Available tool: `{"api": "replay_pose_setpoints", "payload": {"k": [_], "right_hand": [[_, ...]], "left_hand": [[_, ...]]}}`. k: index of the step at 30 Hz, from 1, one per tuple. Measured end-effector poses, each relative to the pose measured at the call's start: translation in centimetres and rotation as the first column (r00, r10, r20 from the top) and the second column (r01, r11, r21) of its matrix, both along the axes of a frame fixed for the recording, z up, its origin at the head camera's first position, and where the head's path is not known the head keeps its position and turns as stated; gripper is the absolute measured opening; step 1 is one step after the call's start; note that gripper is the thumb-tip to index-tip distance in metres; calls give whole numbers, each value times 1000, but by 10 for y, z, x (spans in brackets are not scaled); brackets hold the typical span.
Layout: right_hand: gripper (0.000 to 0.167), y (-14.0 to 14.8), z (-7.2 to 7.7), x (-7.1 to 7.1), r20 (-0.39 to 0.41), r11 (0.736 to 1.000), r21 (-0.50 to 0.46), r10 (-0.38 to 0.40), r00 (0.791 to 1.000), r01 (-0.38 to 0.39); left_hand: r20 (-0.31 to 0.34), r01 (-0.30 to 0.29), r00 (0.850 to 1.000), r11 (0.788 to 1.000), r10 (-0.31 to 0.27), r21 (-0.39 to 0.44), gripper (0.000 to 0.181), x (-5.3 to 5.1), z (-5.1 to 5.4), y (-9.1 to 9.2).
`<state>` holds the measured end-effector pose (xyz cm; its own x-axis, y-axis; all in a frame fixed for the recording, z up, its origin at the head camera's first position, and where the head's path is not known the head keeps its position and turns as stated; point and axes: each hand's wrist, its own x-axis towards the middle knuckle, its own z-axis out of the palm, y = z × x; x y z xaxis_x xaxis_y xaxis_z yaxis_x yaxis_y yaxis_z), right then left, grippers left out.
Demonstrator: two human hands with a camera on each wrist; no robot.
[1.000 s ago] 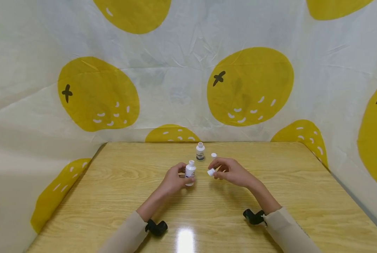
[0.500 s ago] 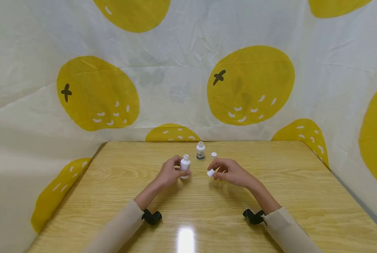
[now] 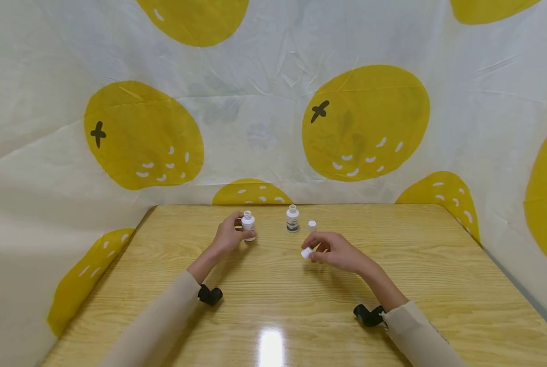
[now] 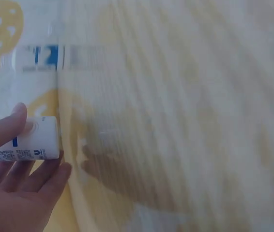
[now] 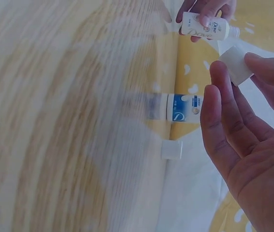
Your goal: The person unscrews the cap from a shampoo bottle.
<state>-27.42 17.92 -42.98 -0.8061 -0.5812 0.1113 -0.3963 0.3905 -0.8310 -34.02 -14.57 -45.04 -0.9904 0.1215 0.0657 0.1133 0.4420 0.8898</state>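
My left hand (image 3: 229, 234) grips a small white bottle (image 3: 248, 228) round its body. The bottle is upright, its neck bare of a cap; whether its base touches the table I cannot tell. The left wrist view shows the thumb on one side of this bottle (image 4: 40, 137) and fingers on the other. Nearer the front, my right hand (image 3: 337, 251) pinches a white cap (image 5: 236, 66) between thumb and fingertips, above the table. Between the hands, farther back, stands a second uncapped white bottle (image 3: 292, 224) with a blue label (image 5: 179, 107). Another white cap (image 3: 312, 225) sits just right of it.
A wood-grain table (image 3: 255, 285) reaches back to a white cloth (image 3: 255, 122) printed with yellow fruit. That cloth also hangs along both sides. Black devices (image 3: 368, 315) are strapped at both wrists.
My left hand has carried its bottle left and away from me, from beside the right hand to left of the standing bottle. The right hand with its cap has hardly moved.
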Motion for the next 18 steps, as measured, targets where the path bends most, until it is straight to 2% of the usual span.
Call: {"api": "replay_pose_setpoints", "payload": {"k": [9, 18], "right_hand": [[23, 1, 1, 0, -2, 1000, 22, -10, 1000, 10], [28, 0, 3, 2, 3, 1000, 24, -4, 1000, 4]], "left_hand": [[4, -43, 999, 998, 43, 41, 48, -15, 3, -6], [-17, -63, 998, 998, 62, -30, 46, -20, -1, -7]]}}
